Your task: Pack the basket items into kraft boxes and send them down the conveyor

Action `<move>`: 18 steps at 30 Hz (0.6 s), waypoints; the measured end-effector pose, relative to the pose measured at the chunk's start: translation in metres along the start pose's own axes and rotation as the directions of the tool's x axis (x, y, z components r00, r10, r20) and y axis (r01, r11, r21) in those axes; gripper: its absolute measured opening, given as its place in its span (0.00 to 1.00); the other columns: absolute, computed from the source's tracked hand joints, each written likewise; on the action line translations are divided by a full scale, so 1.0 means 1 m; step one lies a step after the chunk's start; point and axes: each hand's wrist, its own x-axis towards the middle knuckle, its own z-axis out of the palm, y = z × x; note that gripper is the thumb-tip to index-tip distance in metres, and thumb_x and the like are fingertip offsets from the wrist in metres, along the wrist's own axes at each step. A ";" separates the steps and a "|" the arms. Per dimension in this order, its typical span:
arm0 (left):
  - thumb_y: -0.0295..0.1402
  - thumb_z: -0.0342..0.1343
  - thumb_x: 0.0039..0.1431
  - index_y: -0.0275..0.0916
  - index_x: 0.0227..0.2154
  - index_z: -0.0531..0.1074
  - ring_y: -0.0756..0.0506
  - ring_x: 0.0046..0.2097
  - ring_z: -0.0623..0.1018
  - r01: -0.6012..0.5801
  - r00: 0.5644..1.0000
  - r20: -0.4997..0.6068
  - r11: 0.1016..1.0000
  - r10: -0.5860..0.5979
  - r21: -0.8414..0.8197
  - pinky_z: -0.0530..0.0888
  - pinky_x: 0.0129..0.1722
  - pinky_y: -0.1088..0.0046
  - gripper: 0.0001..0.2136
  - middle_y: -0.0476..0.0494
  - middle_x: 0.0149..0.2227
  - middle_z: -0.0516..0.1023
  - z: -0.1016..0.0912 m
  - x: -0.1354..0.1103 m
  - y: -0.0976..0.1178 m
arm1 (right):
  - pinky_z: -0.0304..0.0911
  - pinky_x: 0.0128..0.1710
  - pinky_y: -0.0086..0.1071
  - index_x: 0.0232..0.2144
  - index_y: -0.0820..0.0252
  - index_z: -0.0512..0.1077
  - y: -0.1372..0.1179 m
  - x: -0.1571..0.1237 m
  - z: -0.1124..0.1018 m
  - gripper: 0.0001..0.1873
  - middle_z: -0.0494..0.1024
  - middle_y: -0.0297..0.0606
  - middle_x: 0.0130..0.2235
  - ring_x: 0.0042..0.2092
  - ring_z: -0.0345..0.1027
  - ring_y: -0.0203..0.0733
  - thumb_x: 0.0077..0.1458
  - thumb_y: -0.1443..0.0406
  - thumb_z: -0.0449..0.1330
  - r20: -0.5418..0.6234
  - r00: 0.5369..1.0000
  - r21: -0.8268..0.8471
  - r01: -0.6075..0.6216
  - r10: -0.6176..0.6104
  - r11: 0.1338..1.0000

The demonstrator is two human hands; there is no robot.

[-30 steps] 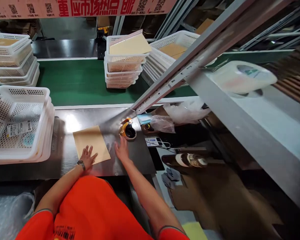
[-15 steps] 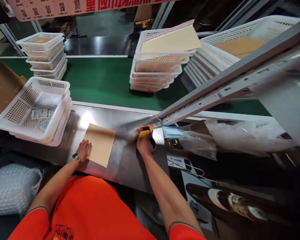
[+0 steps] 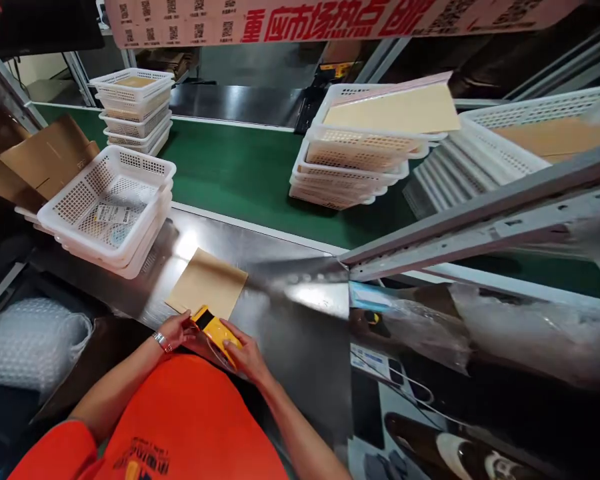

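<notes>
My right hand is closed around a yellow handheld device with a black window near its far left end; its exact kind is not clear. At that end, the fingers of my left hand are closed at the device's edge and seem to pinch it. A metal-banded watch is on my left wrist. Just beyond the device, a flat brown kraft envelope lies on the steel work table. The device overlaps its near edge in view.
Stacked white baskets stand to the left, with cardboard behind them. A green conveyor runs across, carrying a left stack and a middle stack of baskets. A metal rail slants along the right, near plastic film.
My right hand has brought the yellow device from the table's right side to the envelope's near edge. My left hand has left the envelope and now meets the device. The camera view has shifted.
</notes>
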 end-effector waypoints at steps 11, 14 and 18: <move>0.35 0.59 0.64 0.38 0.19 0.75 0.43 0.33 0.79 -0.166 0.916 -0.249 0.864 0.313 0.476 0.72 0.35 0.69 0.17 0.44 0.24 0.78 -0.031 0.030 0.003 | 0.72 0.64 0.53 0.70 0.57 0.71 0.007 0.024 0.031 0.49 0.80 0.49 0.64 0.62 0.77 0.59 0.48 0.50 0.75 0.225 0.973 -0.069 0.060 -0.043 0.996; 0.34 0.57 0.64 0.38 0.22 0.79 0.42 0.40 0.80 -0.224 0.833 -0.265 0.734 0.486 0.641 0.72 0.43 0.67 0.15 0.41 0.31 0.82 -0.049 0.038 0.020 | 0.75 0.61 0.51 0.68 0.56 0.72 0.006 0.034 0.030 0.44 0.82 0.47 0.62 0.58 0.80 0.57 0.51 0.54 0.72 0.243 0.968 -0.181 0.115 -0.069 0.977; 0.35 0.56 0.65 0.37 0.27 0.85 0.41 0.44 0.80 -0.208 0.746 -0.246 0.568 0.618 0.796 0.71 0.47 0.66 0.15 0.38 0.35 0.82 -0.066 0.049 0.031 | 0.78 0.54 0.45 0.68 0.56 0.73 0.005 0.049 0.033 0.42 0.86 0.45 0.56 0.51 0.83 0.54 0.52 0.57 0.69 0.244 0.965 -0.326 0.176 -0.097 0.929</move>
